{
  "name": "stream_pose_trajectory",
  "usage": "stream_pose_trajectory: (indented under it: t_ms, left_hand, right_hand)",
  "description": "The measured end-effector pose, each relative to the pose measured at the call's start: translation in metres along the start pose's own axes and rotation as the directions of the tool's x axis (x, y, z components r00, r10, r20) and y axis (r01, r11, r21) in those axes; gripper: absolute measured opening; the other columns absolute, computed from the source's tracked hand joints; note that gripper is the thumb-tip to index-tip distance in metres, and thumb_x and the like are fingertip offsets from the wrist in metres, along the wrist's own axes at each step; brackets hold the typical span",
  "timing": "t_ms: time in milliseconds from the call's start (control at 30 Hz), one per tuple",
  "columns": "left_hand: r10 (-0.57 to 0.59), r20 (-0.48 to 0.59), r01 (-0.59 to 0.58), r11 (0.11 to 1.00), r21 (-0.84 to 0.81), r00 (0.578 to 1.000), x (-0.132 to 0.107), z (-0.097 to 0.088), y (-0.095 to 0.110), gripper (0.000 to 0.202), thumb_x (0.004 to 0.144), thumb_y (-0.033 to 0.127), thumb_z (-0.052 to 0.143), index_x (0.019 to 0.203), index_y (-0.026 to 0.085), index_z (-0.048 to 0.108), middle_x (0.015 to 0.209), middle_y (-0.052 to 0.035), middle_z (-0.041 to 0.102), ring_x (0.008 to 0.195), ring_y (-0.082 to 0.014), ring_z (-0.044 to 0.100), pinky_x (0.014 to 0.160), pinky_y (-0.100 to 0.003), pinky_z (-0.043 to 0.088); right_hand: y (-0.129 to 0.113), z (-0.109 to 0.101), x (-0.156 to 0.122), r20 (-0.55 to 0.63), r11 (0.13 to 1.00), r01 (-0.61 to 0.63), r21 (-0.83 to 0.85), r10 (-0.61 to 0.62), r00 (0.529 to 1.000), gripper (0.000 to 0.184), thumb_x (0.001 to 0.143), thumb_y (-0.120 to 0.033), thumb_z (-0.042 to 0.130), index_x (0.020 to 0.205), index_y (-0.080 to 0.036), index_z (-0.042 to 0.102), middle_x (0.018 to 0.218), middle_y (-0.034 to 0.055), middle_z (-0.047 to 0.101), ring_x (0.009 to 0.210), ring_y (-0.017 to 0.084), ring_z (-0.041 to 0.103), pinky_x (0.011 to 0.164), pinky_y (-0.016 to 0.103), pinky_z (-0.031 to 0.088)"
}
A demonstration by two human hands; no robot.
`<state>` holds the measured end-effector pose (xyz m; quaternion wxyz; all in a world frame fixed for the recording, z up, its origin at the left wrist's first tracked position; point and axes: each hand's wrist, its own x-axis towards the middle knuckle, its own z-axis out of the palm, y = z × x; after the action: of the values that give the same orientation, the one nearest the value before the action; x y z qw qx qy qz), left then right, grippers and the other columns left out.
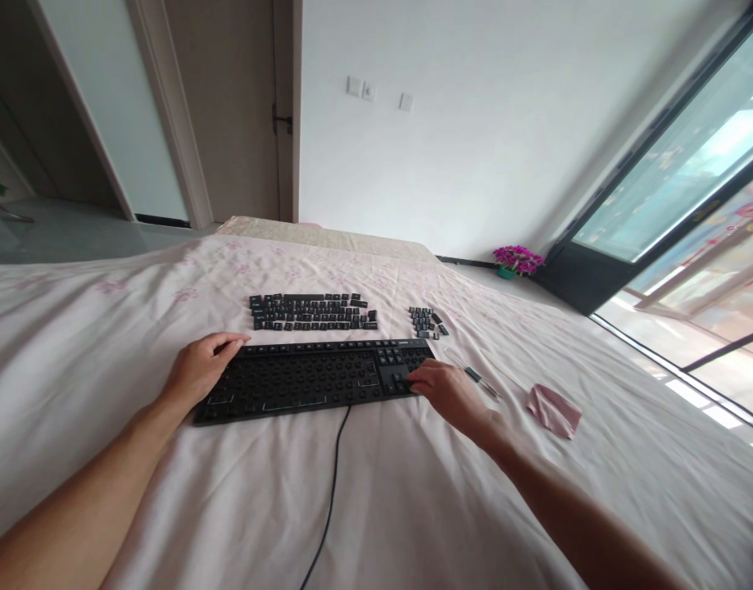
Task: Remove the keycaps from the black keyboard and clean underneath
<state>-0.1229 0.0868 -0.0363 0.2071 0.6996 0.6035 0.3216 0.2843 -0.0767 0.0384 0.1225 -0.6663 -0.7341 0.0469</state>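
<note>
A black keyboard (315, 375) lies on the bed, with most of its main keycaps off and bare key stems showing. At its left end, my left hand (199, 362) grips the edge, fingers curled along the upper corner. My right hand (442, 383) is over the right part, by the arrow keys and number pad. Its fingertips are pinched together against the keyboard; whatever is between them is hidden. Behind the keyboard, loose black keycaps (315, 314) lie in rows, and a smaller group of keycaps (423, 318) sits to the right.
A thin tool with a dark handle (473, 374) lies right of the keyboard, beside my right hand. Further right is a folded pink cloth (554, 410). The keyboard's cable (333, 492) runs toward me over the wrinkled bedsheet (229, 508). Purple flowers (519, 260) stand beyond the bed.
</note>
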Motion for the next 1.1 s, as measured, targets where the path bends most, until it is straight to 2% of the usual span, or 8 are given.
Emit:
stream_pose_trajectory:
  t_ms: [267, 500, 633, 867, 1100]
  left_hand:
    - [0.003, -0.003, -0.003, 1.0, -0.013, 1.0, 0.001, 0.001, -0.001, 0.036, 0.083, 0.048, 0.049, 0.101, 0.028, 0.073, 0.107, 0.0015, 0.074, 0.101, -0.0211, 0.066, 0.087, -0.025, 0.046]
    - [0.009, -0.003, -0.009, 1.0, -0.017, 1.0, 0.0, 0.001, -0.001, 0.035, 0.083, 0.047, 0.049, 0.1, 0.027, 0.073, 0.107, 0.0013, 0.074, 0.102, -0.0214, 0.066, 0.089, -0.025, 0.046]
    - [0.009, -0.002, -0.009, 1.0, -0.014, 1.0, 0.0, 0.0, 0.0, 0.036, 0.083, 0.047, 0.049, 0.102, 0.027, 0.073, 0.109, 0.0012, 0.073, 0.103, -0.0216, 0.065, 0.089, -0.026, 0.046]
    - [0.003, -0.01, -0.003, 1.0, -0.005, 1.0, -0.001, -0.001, 0.002, 0.035, 0.083, 0.047, 0.049, 0.1, 0.027, 0.073, 0.108, 0.0016, 0.074, 0.103, -0.0214, 0.066, 0.09, -0.026, 0.046]
    - [0.003, -0.009, -0.003, 1.0, -0.004, 1.0, 0.0, 0.0, -0.001, 0.035, 0.083, 0.046, 0.05, 0.1, 0.027, 0.073, 0.108, 0.001, 0.074, 0.102, -0.0216, 0.066, 0.087, -0.025, 0.046]
  right_hand:
    - [0.01, 0.0, 0.002, 0.041, 0.994, 0.088, 0.072, -0.091, 0.995, 0.022, 0.086, -0.018, 0.057, 0.093, -0.026, 0.076, 0.09, 0.0005, 0.071, 0.08, 0.015, 0.066, 0.075, 0.026, 0.047]
    - [0.005, -0.003, 0.003, 0.064, 0.992, 0.121, -0.044, -0.119, 0.991, 0.024, 0.089, -0.017, 0.055, 0.094, -0.026, 0.076, 0.088, 0.0019, 0.07, 0.076, 0.015, 0.064, 0.067, 0.025, 0.044]
    - [-0.001, 0.0, -0.005, 0.082, 0.968, 0.166, -0.189, -0.153, 0.985, 0.028, 0.092, -0.014, 0.048, 0.09, -0.024, 0.075, 0.08, 0.0038, 0.065, 0.069, 0.015, 0.059, 0.059, 0.026, 0.039]
    - [-0.003, 0.026, -0.027, -0.041, 0.945, 0.14, -0.295, -0.159, 0.986, 0.035, 0.094, -0.007, 0.037, 0.104, -0.02, 0.067, 0.087, 0.0077, 0.06, 0.079, 0.018, 0.054, 0.065, 0.029, 0.04]
    - [-0.007, 0.035, -0.033, -0.093, 0.944, 0.12, -0.308, -0.156, 0.983, 0.034, 0.095, -0.013, 0.04, 0.115, -0.02, 0.066, 0.099, 0.0111, 0.06, 0.088, 0.022, 0.053, 0.077, 0.034, 0.043]
